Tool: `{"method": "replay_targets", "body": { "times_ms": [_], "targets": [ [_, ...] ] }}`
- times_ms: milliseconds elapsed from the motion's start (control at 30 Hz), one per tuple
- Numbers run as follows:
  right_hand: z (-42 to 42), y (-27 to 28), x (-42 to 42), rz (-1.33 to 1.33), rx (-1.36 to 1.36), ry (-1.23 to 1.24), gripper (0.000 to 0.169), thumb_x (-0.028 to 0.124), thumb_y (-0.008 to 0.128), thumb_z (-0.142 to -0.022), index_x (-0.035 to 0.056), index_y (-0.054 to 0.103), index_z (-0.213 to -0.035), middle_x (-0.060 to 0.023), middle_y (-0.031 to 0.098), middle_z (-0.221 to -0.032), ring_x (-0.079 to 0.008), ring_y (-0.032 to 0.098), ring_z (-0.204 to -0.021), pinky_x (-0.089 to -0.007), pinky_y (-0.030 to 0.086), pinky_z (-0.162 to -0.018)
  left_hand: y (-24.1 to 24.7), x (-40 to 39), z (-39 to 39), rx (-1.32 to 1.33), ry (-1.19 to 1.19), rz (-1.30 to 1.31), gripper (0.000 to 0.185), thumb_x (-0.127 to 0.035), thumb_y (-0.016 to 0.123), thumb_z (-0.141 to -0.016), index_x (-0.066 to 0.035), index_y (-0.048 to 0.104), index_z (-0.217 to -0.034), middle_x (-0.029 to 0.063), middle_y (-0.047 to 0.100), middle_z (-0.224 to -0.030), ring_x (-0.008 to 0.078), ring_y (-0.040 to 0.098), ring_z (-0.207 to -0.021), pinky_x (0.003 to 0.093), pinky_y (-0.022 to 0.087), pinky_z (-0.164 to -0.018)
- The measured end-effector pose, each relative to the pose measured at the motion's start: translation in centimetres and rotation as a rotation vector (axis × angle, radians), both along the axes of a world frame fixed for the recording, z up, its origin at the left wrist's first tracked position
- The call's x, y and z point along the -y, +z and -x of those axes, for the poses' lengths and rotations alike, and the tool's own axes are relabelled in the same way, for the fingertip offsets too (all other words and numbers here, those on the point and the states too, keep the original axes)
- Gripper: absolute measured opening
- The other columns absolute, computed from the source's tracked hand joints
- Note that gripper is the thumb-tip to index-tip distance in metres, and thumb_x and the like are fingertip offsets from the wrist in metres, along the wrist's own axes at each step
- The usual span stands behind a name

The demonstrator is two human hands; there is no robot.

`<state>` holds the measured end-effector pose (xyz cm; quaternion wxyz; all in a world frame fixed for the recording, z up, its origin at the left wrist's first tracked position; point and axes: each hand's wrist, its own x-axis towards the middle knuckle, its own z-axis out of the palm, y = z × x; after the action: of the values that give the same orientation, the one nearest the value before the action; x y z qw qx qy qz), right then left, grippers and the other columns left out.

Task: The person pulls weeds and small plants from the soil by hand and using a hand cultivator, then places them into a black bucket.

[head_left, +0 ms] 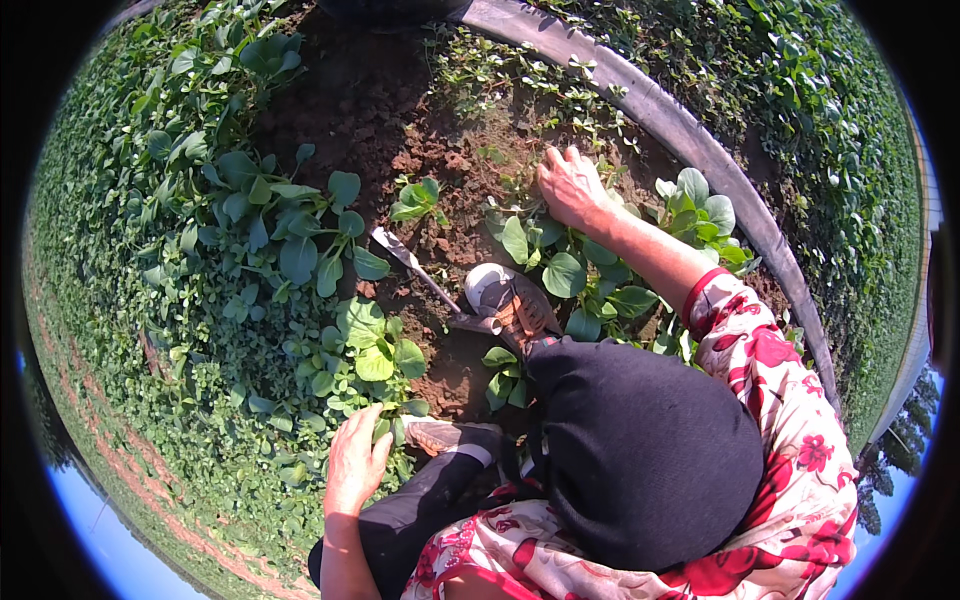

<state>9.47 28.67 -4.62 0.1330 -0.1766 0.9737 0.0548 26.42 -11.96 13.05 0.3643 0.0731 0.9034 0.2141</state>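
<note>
My right hand [574,187] is low over the soil among small weeds [517,184], fingers curled and their tips hidden. Leafy green plants [562,274] grow just below that wrist. My left hand [355,459] hovers at the edge of low greenery, thumb apart from the fingers, with nothing visible in it. Beside it stands a sunlit broad-leaved plant [375,349]. Between my hands, a small metal hand tool [412,262] with a narrow flat blade lies on the ground, its other end against my shoe [517,300]. A small seedling [417,201] stands beyond the blade.
My knee [652,457] in black cloth covers much of the lower right. A grey flat strip [675,124], possibly a hose, curves along the right side of the bed. Dense greenery [150,225] spreads leftward. Bare reddish soil [337,97] lies ahead, below a dark object [390,9].
</note>
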Motion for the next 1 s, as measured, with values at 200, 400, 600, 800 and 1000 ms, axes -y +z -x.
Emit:
{"method": "replay_targets", "body": {
  "times_ms": [200,400,600,800,1000],
  "targets": [
    [-0.1,-0.5,-0.2,0.117,0.069,-0.249,0.015,0.013,0.058,-0.075,0.0026,0.063,-0.085,-0.0166,0.065,-0.080,-0.0317,0.065,-0.073,-0.0396,0.052,-0.061,0.1,-0.2,0.1,0.012,-0.007,-0.006,0.042,-0.013,0.060,-0.083,-0.002,0.052,-0.123,0.0182,0.057,-0.115,0.0364,0.054,-0.106,0.0404,0.043,-0.093],
    [3.1,0.2,-1.4,0.228,0.243,-0.295,0.014,0.011,0.057,-0.068,0.0012,0.066,-0.070,-0.0209,0.065,-0.070,-0.0366,0.066,-0.069,-0.0432,0.054,-0.061,0.1,0.1,-0.2,0.007,0.008,-0.003,0.042,-0.014,0.060,-0.083,-0.003,0.052,-0.123,0.0183,0.057,-0.114,0.0366,0.054,-0.107,0.0406,0.043,-0.094],
    [5.9,-0.6,-7.8,0.877,0.738,-0.617,0.031,0.014,0.066,-0.071,-0.0017,0.066,-0.098,-0.0125,0.069,-0.087,-0.0236,0.067,-0.080,-0.0354,0.052,-0.070,0.2,-0.2,0.0,0.047,0.015,0.005,0.041,-0.014,0.060,-0.084,-0.001,0.053,-0.122,0.0177,0.058,-0.117,0.0354,0.054,-0.109,0.0422,0.041,-0.096],
    [3.9,0.3,-8.0,0.934,0.216,-0.513,0.037,0.010,0.065,-0.073,0.0015,0.063,-0.108,-0.0147,0.066,-0.099,-0.0268,0.062,-0.093,-0.0348,0.050,-0.082,-0.1,-0.4,0.6,0.055,0.007,0.005,0.041,-0.014,0.061,-0.084,-0.001,0.053,-0.122,0.0181,0.058,-0.117,0.0355,0.054,-0.109,0.0419,0.042,-0.096],
    [3.7,-0.3,-2.7,0.545,-0.097,-0.127,0.026,0.017,0.068,-0.065,0.0012,0.060,-0.084,-0.0164,0.058,-0.092,-0.0332,0.055,-0.093,-0.0413,0.047,-0.079,-0.1,-0.6,0.5,0.022,-0.014,0.007,0.041,-0.012,0.061,-0.083,-0.001,0.052,-0.122,0.0183,0.058,-0.114,0.0364,0.055,-0.107,0.0402,0.043,-0.093]
  ]
}}
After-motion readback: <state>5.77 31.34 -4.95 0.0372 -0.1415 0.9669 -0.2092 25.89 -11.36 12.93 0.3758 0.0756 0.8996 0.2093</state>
